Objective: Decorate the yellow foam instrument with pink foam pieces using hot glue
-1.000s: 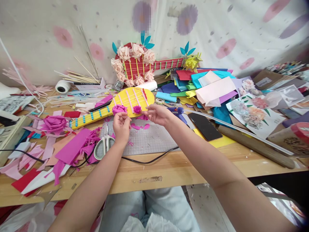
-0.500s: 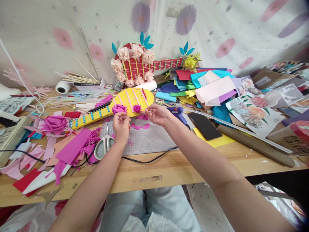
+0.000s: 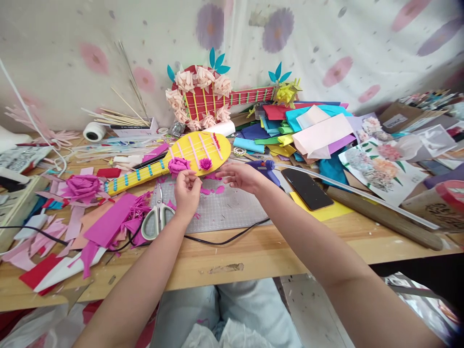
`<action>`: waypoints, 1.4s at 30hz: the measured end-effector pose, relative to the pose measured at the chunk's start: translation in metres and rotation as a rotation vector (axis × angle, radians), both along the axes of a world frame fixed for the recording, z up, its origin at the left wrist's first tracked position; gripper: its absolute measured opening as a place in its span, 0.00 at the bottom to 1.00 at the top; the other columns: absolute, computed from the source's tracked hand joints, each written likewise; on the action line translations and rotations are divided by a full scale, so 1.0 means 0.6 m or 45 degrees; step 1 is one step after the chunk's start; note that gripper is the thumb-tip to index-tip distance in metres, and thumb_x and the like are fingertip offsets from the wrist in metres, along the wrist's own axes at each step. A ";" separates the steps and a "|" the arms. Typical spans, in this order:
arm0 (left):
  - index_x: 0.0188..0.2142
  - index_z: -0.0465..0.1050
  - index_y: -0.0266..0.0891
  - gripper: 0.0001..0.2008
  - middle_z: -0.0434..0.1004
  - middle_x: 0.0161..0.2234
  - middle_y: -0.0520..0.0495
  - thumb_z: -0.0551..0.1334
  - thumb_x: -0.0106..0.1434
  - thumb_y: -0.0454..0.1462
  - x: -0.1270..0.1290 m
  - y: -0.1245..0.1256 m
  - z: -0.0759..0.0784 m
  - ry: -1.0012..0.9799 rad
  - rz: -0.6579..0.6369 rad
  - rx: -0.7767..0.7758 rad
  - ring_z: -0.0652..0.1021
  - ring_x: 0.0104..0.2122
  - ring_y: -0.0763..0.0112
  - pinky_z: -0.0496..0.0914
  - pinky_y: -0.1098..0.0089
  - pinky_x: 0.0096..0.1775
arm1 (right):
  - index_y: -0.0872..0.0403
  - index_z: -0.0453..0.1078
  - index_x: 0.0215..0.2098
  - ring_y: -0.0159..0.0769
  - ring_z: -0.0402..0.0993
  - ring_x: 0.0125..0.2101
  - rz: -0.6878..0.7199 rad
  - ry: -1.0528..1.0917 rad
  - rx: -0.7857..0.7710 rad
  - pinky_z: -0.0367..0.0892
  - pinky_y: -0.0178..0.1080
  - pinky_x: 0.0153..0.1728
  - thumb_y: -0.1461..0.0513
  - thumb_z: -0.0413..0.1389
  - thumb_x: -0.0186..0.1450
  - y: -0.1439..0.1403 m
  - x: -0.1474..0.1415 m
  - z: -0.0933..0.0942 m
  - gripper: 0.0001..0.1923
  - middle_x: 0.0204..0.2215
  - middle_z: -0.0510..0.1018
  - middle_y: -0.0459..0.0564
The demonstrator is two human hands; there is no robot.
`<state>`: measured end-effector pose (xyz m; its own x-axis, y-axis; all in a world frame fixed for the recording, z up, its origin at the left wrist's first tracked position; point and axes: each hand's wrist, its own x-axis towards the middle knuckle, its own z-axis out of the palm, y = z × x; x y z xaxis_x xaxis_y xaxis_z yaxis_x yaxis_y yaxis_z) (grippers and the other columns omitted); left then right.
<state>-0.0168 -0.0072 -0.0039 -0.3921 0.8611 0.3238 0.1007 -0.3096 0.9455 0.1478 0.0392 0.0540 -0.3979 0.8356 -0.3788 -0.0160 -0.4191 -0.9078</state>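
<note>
A yellow paper guitar (image 3: 195, 146) with pink strips and blue bands along its neck lies across the back of the grey cutting mat (image 3: 232, 208). Two magenta paper flowers sit on its near edge, a larger flower (image 3: 179, 166) and a smaller flower (image 3: 205, 164). Just in front of the larger one, my left hand (image 3: 187, 192) is closed with curled fingers; whatever may be between them is hidden. My right hand (image 3: 242, 178) reaches beside the guitar's rounded end, fingers stretched out and nothing seen in them. Loose magenta petals (image 3: 219, 189) lie on the mat between the hands.
Scissors (image 3: 158, 215) lie left of the mat, near magenta paper (image 3: 110, 220) and scraps. To the right are a blue glue gun (image 3: 266, 169), a phone (image 3: 306, 187) and a wooden stick (image 3: 384, 217). A flower-trimmed red guitar (image 3: 199, 99) stands behind. A black cable (image 3: 224, 243) crosses the front.
My right hand has shifted slightly right and its fingers have straightened. My left hand has moved a little right and towards me, turning its fingers. The guitar stays in place.
</note>
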 end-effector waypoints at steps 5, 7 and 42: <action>0.39 0.67 0.43 0.11 0.75 0.28 0.54 0.60 0.55 0.35 0.012 -0.016 0.001 0.756 -0.066 -0.232 0.72 0.25 0.74 0.65 0.71 0.31 | 0.54 0.66 0.28 0.26 0.62 0.22 0.170 -0.698 0.817 0.57 0.31 0.24 0.65 0.55 0.58 -0.010 0.028 -0.062 0.01 0.21 0.68 0.42; 0.41 0.68 0.45 0.13 0.77 0.31 0.54 0.61 0.55 0.34 0.017 -0.019 0.001 0.960 -0.121 -0.286 0.74 0.28 0.71 0.65 0.69 0.33 | 0.53 0.68 0.28 0.28 0.62 0.24 0.213 -0.856 1.037 0.56 0.32 0.27 0.64 0.54 0.58 -0.013 0.034 -0.083 0.02 0.21 0.68 0.42; 0.31 0.72 0.43 0.06 0.76 0.25 0.51 0.65 0.52 0.36 0.034 0.003 -0.026 0.871 -0.193 -0.120 0.70 0.24 0.69 0.63 0.69 0.30 | 0.53 0.70 0.28 0.40 0.69 0.30 -0.297 -1.270 0.994 0.60 0.39 0.30 0.49 0.62 0.50 0.025 0.211 -0.087 0.17 0.28 0.74 0.51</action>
<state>0.0036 -0.0055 -0.0197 -0.0006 0.9266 0.3761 0.6442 -0.2873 0.7088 0.2747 0.0543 0.0018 -0.0424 0.9806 0.1913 0.8071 0.1465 -0.5720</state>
